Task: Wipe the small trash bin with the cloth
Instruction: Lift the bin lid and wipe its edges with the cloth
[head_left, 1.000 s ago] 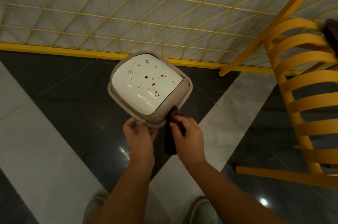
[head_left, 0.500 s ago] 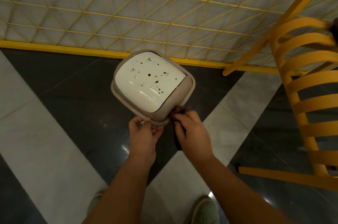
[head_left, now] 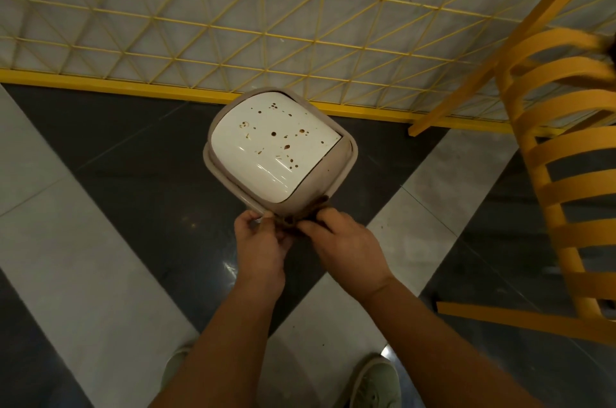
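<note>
The small trash bin [head_left: 336, 174] is held up above the floor in front of me. It is beige with a glossy white swing lid [head_left: 266, 154] dotted with brown spots. My left hand [head_left: 261, 246] pinches the bin's near rim. My right hand [head_left: 346, 249] presses a dark brown cloth [head_left: 293, 220] against the near rim, right beside the left hand. Only a bunched bit of the cloth shows between my fingers and the bin; the rest is hidden under my hands.
A yellow slatted chair [head_left: 563, 180] stands close on the right. A yellow wire-grid partition [head_left: 233, 40] with a yellow base rail runs behind the bin. The floor has dark and light grey tiles, and my two shoes [head_left: 376, 381] show at the bottom.
My right hand slid the cloth left along the bin's near rim until it met my left hand. The hanging part of the cloth is bunched up now. The bin turned a little.
</note>
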`<state>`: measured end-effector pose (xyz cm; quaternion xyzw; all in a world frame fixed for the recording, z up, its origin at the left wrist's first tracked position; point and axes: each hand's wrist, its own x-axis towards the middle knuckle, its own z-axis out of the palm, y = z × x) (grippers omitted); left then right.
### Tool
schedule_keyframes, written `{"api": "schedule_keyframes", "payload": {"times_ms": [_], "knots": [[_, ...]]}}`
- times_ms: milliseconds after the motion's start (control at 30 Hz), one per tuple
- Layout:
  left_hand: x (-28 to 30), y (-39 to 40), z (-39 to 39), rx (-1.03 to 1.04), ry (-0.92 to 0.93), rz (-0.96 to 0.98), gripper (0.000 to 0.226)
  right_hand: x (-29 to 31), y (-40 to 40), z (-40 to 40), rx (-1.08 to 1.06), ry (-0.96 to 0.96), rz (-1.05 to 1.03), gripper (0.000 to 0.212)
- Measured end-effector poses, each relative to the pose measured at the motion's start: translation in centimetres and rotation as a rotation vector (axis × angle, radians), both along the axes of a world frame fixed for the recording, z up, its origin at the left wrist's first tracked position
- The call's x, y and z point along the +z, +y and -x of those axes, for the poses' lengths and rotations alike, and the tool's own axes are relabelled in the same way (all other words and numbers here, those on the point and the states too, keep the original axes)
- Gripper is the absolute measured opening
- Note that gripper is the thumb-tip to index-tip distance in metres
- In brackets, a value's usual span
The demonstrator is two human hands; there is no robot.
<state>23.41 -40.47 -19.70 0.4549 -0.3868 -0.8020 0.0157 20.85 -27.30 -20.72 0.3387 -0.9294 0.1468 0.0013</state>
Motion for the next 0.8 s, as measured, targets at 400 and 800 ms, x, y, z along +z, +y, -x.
{"api": "schedule_keyframes", "payload": {"times_ms": [400, 800], "knots": [[-0.8, -0.7, 0.3, -0.001, 0.008, -0.033, 0.021, 0.3, -0.4, -0.7, -0.121, -0.072, 0.173, 0.027], [-0.3, 1.7, -0.5, 0.203, -0.01, -0.079, 0.019, 2.1, -1.4, 0.4, -0.505, -0.17, 0.624, 0.033]]}}
